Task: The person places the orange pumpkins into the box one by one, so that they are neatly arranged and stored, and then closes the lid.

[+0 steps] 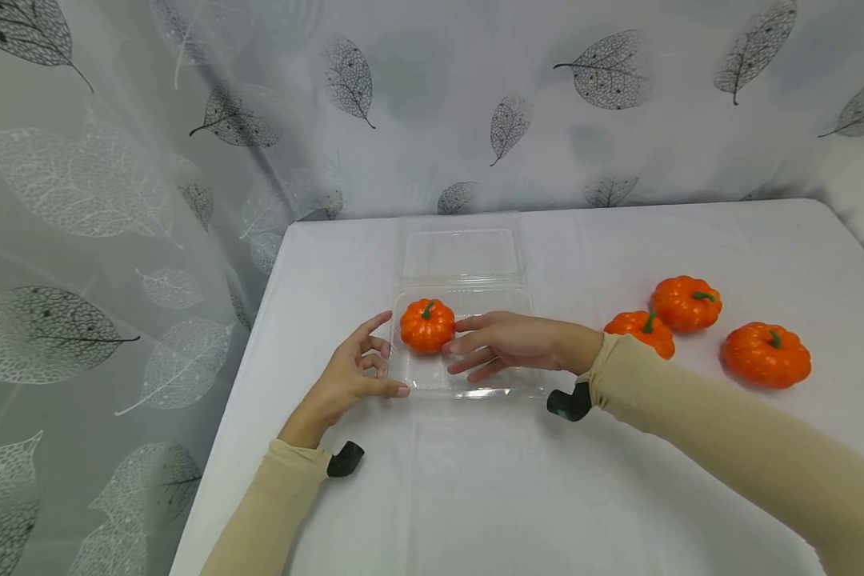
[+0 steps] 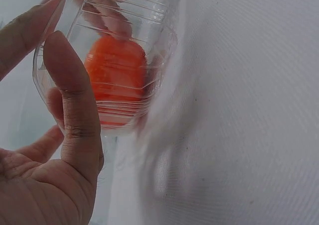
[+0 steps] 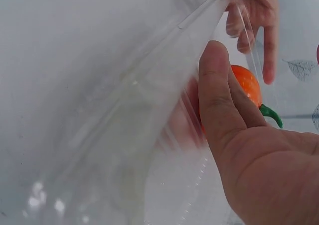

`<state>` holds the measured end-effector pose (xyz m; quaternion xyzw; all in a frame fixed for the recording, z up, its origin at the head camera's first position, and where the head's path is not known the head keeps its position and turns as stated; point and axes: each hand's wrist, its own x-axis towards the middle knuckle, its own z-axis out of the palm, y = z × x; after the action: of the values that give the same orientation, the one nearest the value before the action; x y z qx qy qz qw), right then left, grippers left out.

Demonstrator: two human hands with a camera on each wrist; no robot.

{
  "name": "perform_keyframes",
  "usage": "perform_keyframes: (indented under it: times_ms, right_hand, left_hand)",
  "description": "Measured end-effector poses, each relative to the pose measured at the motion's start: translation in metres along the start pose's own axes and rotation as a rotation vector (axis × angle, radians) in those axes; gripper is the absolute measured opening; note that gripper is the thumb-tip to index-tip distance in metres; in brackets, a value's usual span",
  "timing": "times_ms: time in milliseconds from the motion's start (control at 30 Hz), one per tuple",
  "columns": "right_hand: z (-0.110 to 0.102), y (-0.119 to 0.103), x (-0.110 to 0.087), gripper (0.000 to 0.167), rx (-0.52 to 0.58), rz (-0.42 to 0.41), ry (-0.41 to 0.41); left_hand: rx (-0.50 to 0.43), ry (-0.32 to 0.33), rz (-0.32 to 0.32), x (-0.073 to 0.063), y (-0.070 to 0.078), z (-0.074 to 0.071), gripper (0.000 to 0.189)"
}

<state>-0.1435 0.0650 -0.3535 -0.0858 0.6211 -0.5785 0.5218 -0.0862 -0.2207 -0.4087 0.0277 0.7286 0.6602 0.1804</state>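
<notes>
- A white-covered table (image 1: 490, 496) spreads across the foreground.
- Pale gray drapery (image 1: 432, 104) hangs behind and to its left, printed with dark (image 1: 612, 70) and white veined leaves (image 1: 79, 176).

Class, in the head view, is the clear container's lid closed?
No, the lid lies folded back behind the tray, which holds one orange pumpkin.

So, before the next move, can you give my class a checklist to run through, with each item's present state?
1. Container lid folded back: ok.
2. One pumpkin inside, stem up: ok.
3. Left hand at the container's left side: ok.
4. Right hand clear of that pumpkin: cannot tell; fingertips are right beside it.
5. Other three pumpkins inside: not ok; they sit on the table, to the right.
</notes>
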Motion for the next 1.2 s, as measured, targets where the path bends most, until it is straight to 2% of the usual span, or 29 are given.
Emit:
perform_keyframes:
  times_ms: [267, 367, 633, 900, 1000, 1100, 1200]
  right_hand:
    - [0.000, 0.003, -0.002, 0.078, -0.016, -0.015, 0.006]
    - [0.001, 0.004, -0.007, 0.073, -0.041, -0.053, 0.027]
    - [0.000, 0.011, -0.026, 0.051, -0.098, -0.254, 0.191]
    - [-0.006, 0.019, -0.052, 0.044, -0.127, -0.345, 0.255]
    - [-0.009, 0.019, -0.064, 0.039, -0.150, -0.396, 0.303]
    - [-0.009, 0.018, -0.076, 0.036, -0.205, -0.454, 0.379]
    - [-0.009, 0.018, -0.090, 0.033, -0.329, -0.523, 0.483]
  left_hand:
    - [0.000, 0.001, -0.010, -0.002, 0.002, 0.001, 0.114]
    - [0.001, 0.003, -0.008, -0.002, 0.002, 0.001, 0.114]
    - [-0.006, 0.008, -0.003, -0.002, 0.001, 0.001, 0.115]
    - [-0.005, 0.005, -0.002, -0.001, 0.001, 0.001, 0.115]
    - [-0.001, 0.006, -0.005, -0.001, 0.002, 0.001, 0.114]
    - [0.004, 0.008, -0.005, -0.001, 0.002, 0.001, 0.114]
    - [0.007, 0.010, -0.005, -0.001, 0.002, 0.002, 0.114]
